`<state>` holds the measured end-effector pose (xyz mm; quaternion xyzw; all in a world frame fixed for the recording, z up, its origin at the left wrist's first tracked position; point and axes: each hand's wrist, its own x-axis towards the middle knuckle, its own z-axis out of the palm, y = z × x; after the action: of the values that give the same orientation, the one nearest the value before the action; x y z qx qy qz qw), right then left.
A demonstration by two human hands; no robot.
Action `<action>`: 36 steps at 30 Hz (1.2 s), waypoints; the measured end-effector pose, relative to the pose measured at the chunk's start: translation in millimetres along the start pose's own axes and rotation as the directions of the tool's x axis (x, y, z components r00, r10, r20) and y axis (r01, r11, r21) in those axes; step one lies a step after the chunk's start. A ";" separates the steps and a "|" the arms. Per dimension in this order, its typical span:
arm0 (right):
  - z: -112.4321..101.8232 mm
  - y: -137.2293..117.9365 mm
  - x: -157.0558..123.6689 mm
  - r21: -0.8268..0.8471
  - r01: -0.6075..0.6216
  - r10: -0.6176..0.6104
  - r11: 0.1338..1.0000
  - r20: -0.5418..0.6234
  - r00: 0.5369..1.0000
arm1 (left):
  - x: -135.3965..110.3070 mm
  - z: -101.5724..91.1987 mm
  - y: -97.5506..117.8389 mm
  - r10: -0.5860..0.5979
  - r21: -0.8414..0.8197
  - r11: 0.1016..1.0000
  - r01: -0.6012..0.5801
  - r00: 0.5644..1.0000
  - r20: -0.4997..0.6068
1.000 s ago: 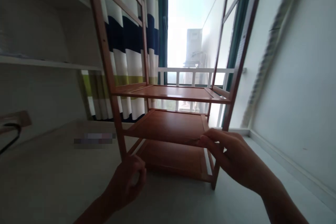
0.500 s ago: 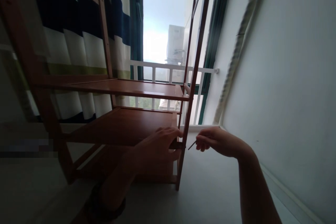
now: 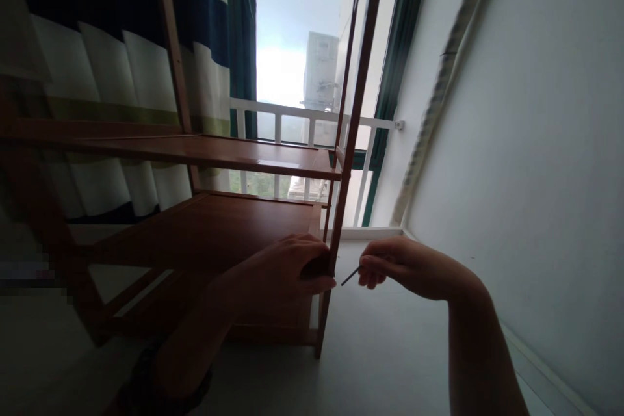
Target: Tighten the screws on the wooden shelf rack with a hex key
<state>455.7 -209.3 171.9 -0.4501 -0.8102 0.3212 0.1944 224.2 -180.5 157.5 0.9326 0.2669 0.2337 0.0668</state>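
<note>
A reddish-brown wooden shelf unit [image 3: 253,218] stands before me with several boards between its posts. My left hand [image 3: 287,266] reaches across its front and is closed around the front right corner of the middle board, its fingertips and thumb at the right front post [image 3: 347,162]. To the right of that post, my right hand [image 3: 390,262] pinches a thin dark hex key [image 3: 350,275]. Only its straight end shows, pointing down and left towards the post, a small gap away from it. The rest is hidden in my fingers.
Behind the shelf are a white railing [image 3: 277,120] and a window with a dark green frame [image 3: 241,39]. A striped curtain [image 3: 146,71] hangs at the left. A white wall [image 3: 536,143] with a wrapped pipe [image 3: 439,91] bounds the right side, above a pale floor [image 3: 380,351].
The view has shifted, so the shelf appears further left. My right hand still holds the hex key, its tip lower and near the left thumb. My left hand stays at the shelf corner.
</note>
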 end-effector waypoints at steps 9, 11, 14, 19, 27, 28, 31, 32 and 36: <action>4.2 4.9 4.2 0.060 -0.224 0.222 0.973 0.038 0.974 | -13.1 7.1 1.1 0.004 0.125 0.992 0.024 0.976 -0.217; 10.2 10.9 7.2 0.084 -0.222 0.215 0.971 0.082 0.973 | -23.1 11.6 7.7 0.021 0.207 0.978 0.029 0.971 -0.237; 28.1 31.8 10.9 0.144 -0.137 0.123 0.980 0.100 0.987 | -45.2 27.7 13.3 0.137 0.341 0.938 -0.066 0.972 -0.190; 75.1 90.5 8.0 0.068 0.102 -0.090 0.992 -0.162 0.983 | -77.1 83.4 -6.6 0.019 0.262 0.965 0.018 0.990 -0.138; 110.8 122.5 8.7 0.271 0.027 0.004 0.962 -0.115 0.993 | -71.4 126.5 -28.7 0.029 0.287 0.958 0.016 0.988 -0.152; 111.2 120.5 9.4 0.286 0.012 0.021 0.958 -0.112 0.994 | -70.6 126.5 -29.1 0.048 0.303 0.953 0.000 0.988 -0.150; 112.1 116.0 10.3 0.284 -0.007 0.039 0.959 -0.107 0.994 | -70.7 127.1 -30.2 0.090 0.336 0.941 -0.037 0.985 -0.145; 112.8 115.2 10.4 0.267 -0.004 0.034 0.964 -0.108 0.994 | -71.1 127.6 -30.6 0.092 0.338 0.940 -0.039 0.986 -0.141; 117.9 114.3 11.3 0.155 0.021 0.009 0.988 -0.191 0.982 | -72.4 128.8 -31.8 0.072 0.322 0.946 -0.029 0.990 -0.122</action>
<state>447.7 -196.0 8.0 -0.4597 -0.7615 0.3386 0.3069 215.9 -191.8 7.1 0.9200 0.2812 0.2504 -0.1090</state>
